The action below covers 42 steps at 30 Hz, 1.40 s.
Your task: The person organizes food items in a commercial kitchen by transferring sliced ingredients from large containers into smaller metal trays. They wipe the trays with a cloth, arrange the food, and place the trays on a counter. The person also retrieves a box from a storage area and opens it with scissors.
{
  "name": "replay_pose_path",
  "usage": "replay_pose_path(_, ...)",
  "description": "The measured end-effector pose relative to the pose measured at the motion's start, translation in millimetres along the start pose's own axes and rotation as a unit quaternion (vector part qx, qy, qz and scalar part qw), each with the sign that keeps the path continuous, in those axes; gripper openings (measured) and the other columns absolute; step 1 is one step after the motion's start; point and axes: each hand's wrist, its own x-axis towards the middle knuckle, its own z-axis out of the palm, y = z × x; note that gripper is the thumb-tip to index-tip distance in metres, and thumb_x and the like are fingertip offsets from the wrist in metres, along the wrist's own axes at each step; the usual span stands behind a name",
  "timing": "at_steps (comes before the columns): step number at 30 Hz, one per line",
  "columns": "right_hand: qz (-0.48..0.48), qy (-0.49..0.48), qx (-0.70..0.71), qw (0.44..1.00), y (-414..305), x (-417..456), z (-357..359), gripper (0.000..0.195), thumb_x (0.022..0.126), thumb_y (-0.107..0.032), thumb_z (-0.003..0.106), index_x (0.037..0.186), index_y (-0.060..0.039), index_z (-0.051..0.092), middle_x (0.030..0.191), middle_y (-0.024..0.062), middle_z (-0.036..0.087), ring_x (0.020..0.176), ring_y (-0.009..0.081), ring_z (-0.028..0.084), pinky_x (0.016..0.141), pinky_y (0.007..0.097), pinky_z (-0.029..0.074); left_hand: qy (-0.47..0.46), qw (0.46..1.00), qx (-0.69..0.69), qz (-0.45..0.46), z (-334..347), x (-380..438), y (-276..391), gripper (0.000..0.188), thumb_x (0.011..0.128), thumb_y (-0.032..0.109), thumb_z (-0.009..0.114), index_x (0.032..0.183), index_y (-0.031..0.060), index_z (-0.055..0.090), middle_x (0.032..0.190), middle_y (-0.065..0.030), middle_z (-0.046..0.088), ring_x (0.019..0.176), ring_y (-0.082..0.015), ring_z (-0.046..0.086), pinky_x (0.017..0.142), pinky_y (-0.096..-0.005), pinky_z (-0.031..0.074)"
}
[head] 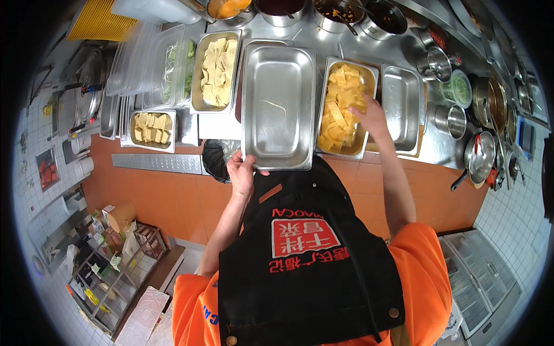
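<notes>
My left hand (242, 171) grips the near left corner of a deep steel pan (279, 101); only a thin pale strand lies inside. To its right, my right hand (370, 113) reaches into a second steel pan, its fingertips at the wide yellow sheet strips (342, 108) that fill it. Whether the fingers pinch a strip cannot be told. Left of the pan in my left hand is a steel pan of pale folded sheets (219, 71). A smaller pan of cut pale pieces (152, 128) sits farther left.
Clear plastic containers (166, 69) with greens stand at the left. Steel pots (337, 15) of sauces line the counter's back. At right are another steel pan (400, 108), a tub of chopped greens (456, 88) and a frying pan (479, 158). A black-lined bin (215, 161) stands below the counter edge.
</notes>
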Motion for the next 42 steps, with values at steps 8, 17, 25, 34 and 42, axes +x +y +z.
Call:
replay_pose_path(8, -0.083, -0.059, 0.206, 0.973, -183.8, 3.6, -8.5, 0.037, 0.079, -0.006, 0.061, 0.115, -0.0002, 0.054, 0.108, 0.0187, 0.055, 0.105, 0.0335, 0.053, 0.090, 0.0393, 0.045, 0.002, 0.999, 0.049, -0.016, 33.4, -6.8, 7.8, 0.016, 0.080, -0.002, 0.045, 0.088, -0.0070, 0.058, 0.072, -0.0100, 0.062, 0.051, -0.0172, 0.059, 0.045, -0.0272, 0.054)
replay_pose_path(17, -0.098, -0.106, 0.044, 0.989, -204.8, 4.3, 21.0, 0.047, 0.077, -0.008, 0.064, 0.117, 0.0049, 0.044, 0.110, 0.0248, 0.054, 0.104, 0.0370, 0.054, 0.090, 0.0431, 0.045, -0.004, 0.996, 0.083, -0.012, 31.6, -12.0, 9.3, 0.017, 0.083, -0.001, 0.046, 0.093, -0.0055, 0.059, 0.077, -0.0088, 0.063, 0.056, -0.0161, 0.061, 0.045, -0.0261, 0.054)
replay_pose_path(25, -0.012, -0.166, 0.382, 0.909, -160.1, -4.3, -69.8, 0.009, 0.073, -0.001, 0.061, 0.081, -0.0024, 0.057, 0.079, 0.0069, 0.056, 0.070, 0.0190, 0.057, 0.064, 0.0298, 0.046, 0.038, 0.999, 0.002, -0.006, 19.1, -5.3, 9.9, 0.016, 0.080, -0.003, 0.045, 0.087, -0.0073, 0.058, 0.077, -0.0122, 0.064, 0.053, -0.0179, 0.061, 0.045, -0.0267, 0.054)
replay_pose_path(34, -0.030, -0.040, 0.108, 0.993, -19.3, 6.6, -22.1, 0.016, 0.082, -0.006, 0.061, 0.096, 0.0009, 0.064, 0.101, 0.0177, 0.063, 0.092, 0.0329, 0.060, 0.083, 0.0373, 0.047, 0.205, 0.975, -0.080, 0.030, -91.0, -32.7, 17.0, 0.017, 0.076, -0.003, 0.046, 0.085, -0.0047, 0.059, 0.070, -0.0120, 0.062, 0.045, -0.0180, 0.056, 0.037, -0.0263, 0.047)
replay_pose_path(42, 0.007, -0.015, 0.192, 0.981, -68.0, 7.6, -4.8, 0.013, 0.084, -0.009, 0.060, 0.091, 0.0015, 0.064, 0.102, 0.0138, 0.064, 0.097, 0.0299, 0.058, 0.082, 0.0363, 0.046, 0.378, 0.906, -0.134, 0.135, -208.3, -47.2, 50.1, 0.010, 0.075, -0.001, 0.043, 0.074, -0.0024, 0.052, 0.062, -0.0137, 0.058, 0.044, -0.0219, 0.055, 0.040, -0.0296, 0.048)
